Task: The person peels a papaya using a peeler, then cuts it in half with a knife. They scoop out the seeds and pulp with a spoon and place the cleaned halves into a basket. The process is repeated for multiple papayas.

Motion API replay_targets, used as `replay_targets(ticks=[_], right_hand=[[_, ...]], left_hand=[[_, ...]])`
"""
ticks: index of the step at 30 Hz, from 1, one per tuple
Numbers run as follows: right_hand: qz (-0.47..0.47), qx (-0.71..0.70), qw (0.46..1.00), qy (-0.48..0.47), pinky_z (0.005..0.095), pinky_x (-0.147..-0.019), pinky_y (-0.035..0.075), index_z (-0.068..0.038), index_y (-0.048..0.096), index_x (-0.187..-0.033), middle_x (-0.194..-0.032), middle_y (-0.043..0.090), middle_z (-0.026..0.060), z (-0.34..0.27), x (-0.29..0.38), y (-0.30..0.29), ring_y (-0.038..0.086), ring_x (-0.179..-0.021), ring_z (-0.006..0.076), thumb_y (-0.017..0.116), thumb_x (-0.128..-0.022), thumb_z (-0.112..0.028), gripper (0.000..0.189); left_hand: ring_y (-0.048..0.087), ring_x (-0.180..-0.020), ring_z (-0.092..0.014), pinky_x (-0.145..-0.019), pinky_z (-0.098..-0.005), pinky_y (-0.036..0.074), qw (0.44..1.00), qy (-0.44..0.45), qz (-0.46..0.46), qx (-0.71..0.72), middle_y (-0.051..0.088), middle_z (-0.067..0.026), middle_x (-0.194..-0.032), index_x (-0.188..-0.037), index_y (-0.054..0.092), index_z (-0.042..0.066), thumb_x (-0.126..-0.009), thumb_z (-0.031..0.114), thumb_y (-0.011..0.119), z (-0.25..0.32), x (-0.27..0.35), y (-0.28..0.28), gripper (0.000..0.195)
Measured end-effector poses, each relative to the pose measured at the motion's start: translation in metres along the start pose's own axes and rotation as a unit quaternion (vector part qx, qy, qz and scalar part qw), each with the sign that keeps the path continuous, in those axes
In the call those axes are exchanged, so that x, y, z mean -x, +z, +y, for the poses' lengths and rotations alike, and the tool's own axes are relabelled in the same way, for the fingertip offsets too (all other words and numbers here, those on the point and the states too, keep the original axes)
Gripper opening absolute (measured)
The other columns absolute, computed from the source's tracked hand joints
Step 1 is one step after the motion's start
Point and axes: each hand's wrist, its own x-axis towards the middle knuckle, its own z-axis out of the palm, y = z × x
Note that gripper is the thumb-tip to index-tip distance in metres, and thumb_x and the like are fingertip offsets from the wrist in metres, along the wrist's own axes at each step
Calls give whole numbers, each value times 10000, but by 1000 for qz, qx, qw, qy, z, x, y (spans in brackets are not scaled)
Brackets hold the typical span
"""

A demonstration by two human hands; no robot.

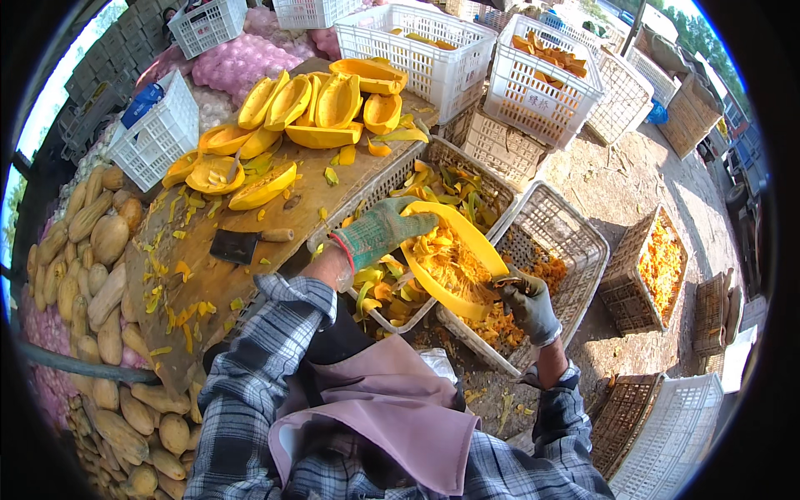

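My left hand (390, 228), in a green and grey knit glove, grips the upper end of a peeled yellow squash half (484, 240). The half is tilted, and stringy orange pulp with seeds (451, 259) fills its hollow. At the lower end of the squash, my right hand (531, 306) wears a grey glove with dark, soiled fingers curled by the rim. Whether those fingers hold a small tool is hard to see. Under the squash stands a plastic crate (562, 219) with scraped orange pulp in it. Beside it, another crate (478, 164) is heaped with yellow-green peelings.
On the wooden board (337, 187) lie hollowed squash halves (337, 103), one holding a spoon (234, 165), and a wood-handled cleaver (236, 245). Whole squashes (109, 300) are piled at left. White crates (419, 56) stand behind; a pulp-filled crate (653, 275) sits at right.
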Motion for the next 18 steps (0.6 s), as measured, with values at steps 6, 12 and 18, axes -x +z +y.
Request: replay_targets(ticks=[6,12,18], right_hand=[[73,212,962,-157,286,-770,536,0,679,-1132,-1048,697,105,9,-41,11,674,-880,195,609,-936,-29,210],[74,361,921,-125,369,-752,542,-32,655,-1199,-946,696,225,14,-33,50,698,-864,335,648,-920,-184,317],[6,226,971,83,323,-780,528,44,627,-1208,-958,720,186,8,-38,79,690,-855,221,656,-952,-259,398]], left_hand=[[672,-614,-198,-435,-296,528,952,-234,130,148,704,-107,-931,-1172,643,9,-871,81,612,-80,0,18,311],[619,-710,-204,-609,-363,471,914,-297,269,67,670,-124,-847,-1103,649,-37,-795,136,634,-154,9,75,354],[646,-729,-225,-661,-358,502,904,-311,286,67,699,-128,-877,-1147,659,-17,-795,144,642,-155,16,82,387]])
